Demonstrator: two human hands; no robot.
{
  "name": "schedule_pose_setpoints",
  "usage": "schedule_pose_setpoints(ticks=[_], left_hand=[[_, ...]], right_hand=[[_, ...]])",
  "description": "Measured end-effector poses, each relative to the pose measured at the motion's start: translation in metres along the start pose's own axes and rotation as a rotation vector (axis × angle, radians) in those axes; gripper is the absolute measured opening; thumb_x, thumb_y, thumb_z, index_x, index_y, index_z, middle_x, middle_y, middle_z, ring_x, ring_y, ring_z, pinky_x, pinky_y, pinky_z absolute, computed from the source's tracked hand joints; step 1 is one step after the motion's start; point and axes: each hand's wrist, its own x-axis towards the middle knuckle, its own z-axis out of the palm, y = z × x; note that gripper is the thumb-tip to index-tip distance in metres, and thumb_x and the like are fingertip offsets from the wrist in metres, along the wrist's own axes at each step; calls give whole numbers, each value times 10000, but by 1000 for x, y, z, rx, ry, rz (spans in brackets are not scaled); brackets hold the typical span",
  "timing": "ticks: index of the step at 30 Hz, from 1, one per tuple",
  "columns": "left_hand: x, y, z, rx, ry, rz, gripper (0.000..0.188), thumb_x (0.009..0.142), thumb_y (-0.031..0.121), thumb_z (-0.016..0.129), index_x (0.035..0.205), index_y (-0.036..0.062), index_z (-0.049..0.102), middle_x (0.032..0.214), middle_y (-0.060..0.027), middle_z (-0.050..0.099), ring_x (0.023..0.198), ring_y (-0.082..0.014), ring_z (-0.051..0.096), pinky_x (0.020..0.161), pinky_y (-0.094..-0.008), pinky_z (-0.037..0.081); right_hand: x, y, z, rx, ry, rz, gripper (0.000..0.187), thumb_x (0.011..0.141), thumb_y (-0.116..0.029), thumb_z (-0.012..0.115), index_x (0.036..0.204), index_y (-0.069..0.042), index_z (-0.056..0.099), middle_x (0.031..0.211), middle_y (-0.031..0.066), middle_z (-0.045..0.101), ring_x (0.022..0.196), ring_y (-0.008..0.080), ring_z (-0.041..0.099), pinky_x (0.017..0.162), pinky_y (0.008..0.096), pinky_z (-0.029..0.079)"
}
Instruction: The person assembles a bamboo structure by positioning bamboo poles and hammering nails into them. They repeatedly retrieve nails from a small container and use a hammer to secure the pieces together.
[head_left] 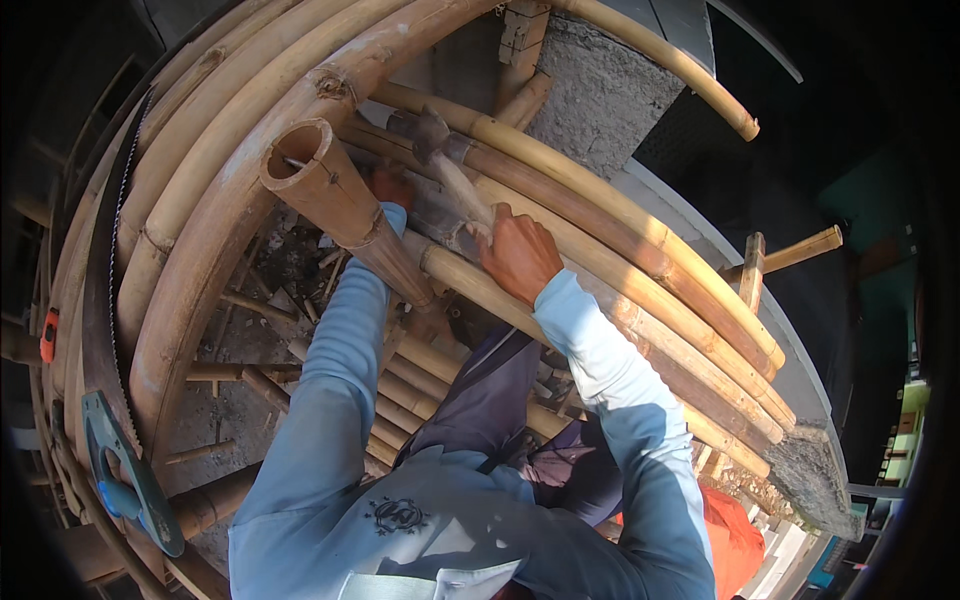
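Observation:
My right hand [520, 255] is closed round the pale wooden handle of a hammer [462, 190]. The hammer's dark head lies over the row of long bamboo poles [560, 180], slightly blurred. My left hand [390, 187] reaches in beside the same poles, beyond a cut bamboo tube [345, 200]. Its fingers are in shadow and mostly hidden, so their grip does not show. The tube stands tilted near my left forearm, with its open end up and a small metal piece, like a nail, inside its mouth.
Thick bamboo poles [210, 240] curve along the left. A handsaw [130, 470] with a green handle hangs there, near a small orange-red object [49, 335]. A rough concrete block [600, 90] stands at the back. Shorter bamboo pieces [420, 375] lie below me; orange cloth [732, 540] is at lower right.

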Motion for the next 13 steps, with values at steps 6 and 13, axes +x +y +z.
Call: schedule_pose_setpoints(ticks=[6,13], left_hand=[[-1,31,9,126,87,-13,507,801,205,719,1271,31,638,1207,-217,680,1096,-397,654,972,-434,515],[-24,-1,10,127,-28,64,531,804,225,726,1311,87,646,1260,-192,674,1164,-357,650,1005,-418,510]], right_hand=[[-2,-9,-34,552,699,-116,353,992,-269,577,1033,80,549,827,301,689,746,468,690,656,530,553],[-5,11,-9,13,-52,123,478,889,-256,662,1160,134,607,1016,330,691,927,489,695,854,478,574]])
